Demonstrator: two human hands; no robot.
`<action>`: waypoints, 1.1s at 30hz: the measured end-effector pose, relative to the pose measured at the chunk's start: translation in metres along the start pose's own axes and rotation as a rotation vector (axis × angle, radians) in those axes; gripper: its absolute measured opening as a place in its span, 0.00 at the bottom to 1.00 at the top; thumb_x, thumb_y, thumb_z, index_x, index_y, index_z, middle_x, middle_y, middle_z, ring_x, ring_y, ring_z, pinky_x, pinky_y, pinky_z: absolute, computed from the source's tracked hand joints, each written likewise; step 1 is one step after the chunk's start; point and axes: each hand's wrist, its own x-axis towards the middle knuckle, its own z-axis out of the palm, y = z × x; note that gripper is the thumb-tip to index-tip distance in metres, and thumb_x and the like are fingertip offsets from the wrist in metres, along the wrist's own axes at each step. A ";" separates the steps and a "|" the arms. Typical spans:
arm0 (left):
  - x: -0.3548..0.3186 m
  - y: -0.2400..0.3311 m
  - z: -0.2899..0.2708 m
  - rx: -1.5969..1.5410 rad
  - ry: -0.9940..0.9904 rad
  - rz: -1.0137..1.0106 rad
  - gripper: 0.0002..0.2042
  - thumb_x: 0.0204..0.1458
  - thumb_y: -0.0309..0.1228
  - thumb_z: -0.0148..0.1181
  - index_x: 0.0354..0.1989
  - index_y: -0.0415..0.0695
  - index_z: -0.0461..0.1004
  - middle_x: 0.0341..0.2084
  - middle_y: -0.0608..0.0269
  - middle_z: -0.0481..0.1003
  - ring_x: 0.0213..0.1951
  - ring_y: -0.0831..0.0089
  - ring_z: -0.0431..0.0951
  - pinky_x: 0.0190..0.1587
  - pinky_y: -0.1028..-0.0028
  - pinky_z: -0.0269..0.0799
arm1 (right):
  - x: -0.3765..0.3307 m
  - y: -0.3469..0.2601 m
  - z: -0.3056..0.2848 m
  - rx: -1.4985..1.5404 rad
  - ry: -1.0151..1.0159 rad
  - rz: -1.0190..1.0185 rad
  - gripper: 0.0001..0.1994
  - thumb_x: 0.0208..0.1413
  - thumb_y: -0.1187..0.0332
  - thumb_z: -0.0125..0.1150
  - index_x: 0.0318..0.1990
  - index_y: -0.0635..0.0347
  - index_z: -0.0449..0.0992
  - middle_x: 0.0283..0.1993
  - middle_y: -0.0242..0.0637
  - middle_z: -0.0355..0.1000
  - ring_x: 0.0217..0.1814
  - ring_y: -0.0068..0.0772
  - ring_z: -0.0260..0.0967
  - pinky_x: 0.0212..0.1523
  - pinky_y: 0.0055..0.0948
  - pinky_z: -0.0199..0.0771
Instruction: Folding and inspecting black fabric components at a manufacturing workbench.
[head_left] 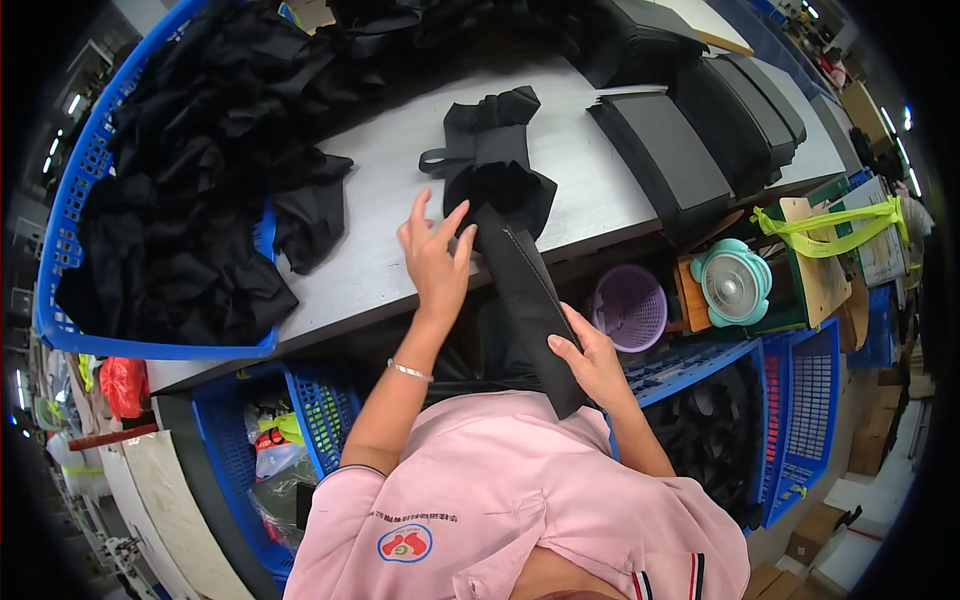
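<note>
A long, flat folded black fabric piece (522, 300) with a stitched edge slants from the table down toward my body. Its near end is gripped by my right hand (592, 362), thumb on top. My left hand (437, 255) is open beside the far end, fingers spread and apart, with nothing visibly held. Just beyond it, a crumpled black fabric piece (492, 145) with a small strap loop lies on the table (395, 140). Whether the folded piece and the crumpled one are joined, I cannot tell.
At the left, a blue plastic basket (150, 347) overflows with black fabric. Neat stacks of folded black pieces (665, 150) stand at the right. Below the table edge are a purple basket (630, 308), a small teal fan (732, 282) and more blue crates (805, 420).
</note>
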 end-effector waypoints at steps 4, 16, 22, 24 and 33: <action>0.027 -0.013 0.023 -0.232 -0.116 0.070 0.27 0.43 0.11 0.50 0.53 0.43 0.78 0.59 0.44 0.68 0.56 0.47 0.71 0.59 0.63 0.68 | 0.015 -0.021 0.005 -0.069 0.067 -0.031 0.24 0.60 0.71 0.58 0.64 0.66 0.66 0.50 0.50 0.77 0.48 0.32 0.76 0.51 0.28 0.72; 0.001 0.056 -0.014 -0.376 -0.602 0.442 0.27 0.40 0.15 0.63 0.52 0.52 0.81 0.60 0.60 0.71 0.49 0.60 0.74 0.53 0.69 0.70 | 0.136 0.064 0.005 0.011 0.033 -0.229 0.04 0.55 0.72 0.60 0.35 0.60 0.72 0.35 0.35 0.73 0.35 0.30 0.70 0.35 0.32 0.72; -0.036 0.034 -0.033 -0.450 -0.163 0.287 0.40 0.41 0.26 0.70 0.67 0.38 0.61 0.67 0.46 0.59 0.64 0.51 0.62 0.63 0.60 0.61 | 0.123 0.019 0.018 0.963 0.103 0.061 0.24 0.67 0.61 0.51 0.67 0.61 0.63 0.65 0.38 0.67 0.63 0.35 0.67 0.63 0.35 0.70; -0.048 0.033 -0.030 -0.375 -0.145 0.211 0.41 0.39 0.23 0.66 0.68 0.37 0.59 0.68 0.43 0.55 0.66 0.48 0.56 0.64 0.57 0.58 | 0.120 0.001 0.017 0.993 0.113 0.071 0.23 0.67 0.61 0.51 0.66 0.61 0.63 0.64 0.39 0.68 0.62 0.36 0.69 0.61 0.37 0.72; -0.034 0.067 -0.008 -0.403 0.029 0.006 0.38 0.37 0.20 0.66 0.64 0.43 0.65 0.62 0.50 0.61 0.56 0.56 0.65 0.52 0.65 0.68 | 0.116 -0.018 0.020 1.019 0.061 0.027 0.21 0.64 0.63 0.56 0.61 0.62 0.67 0.55 0.41 0.73 0.52 0.36 0.75 0.49 0.36 0.81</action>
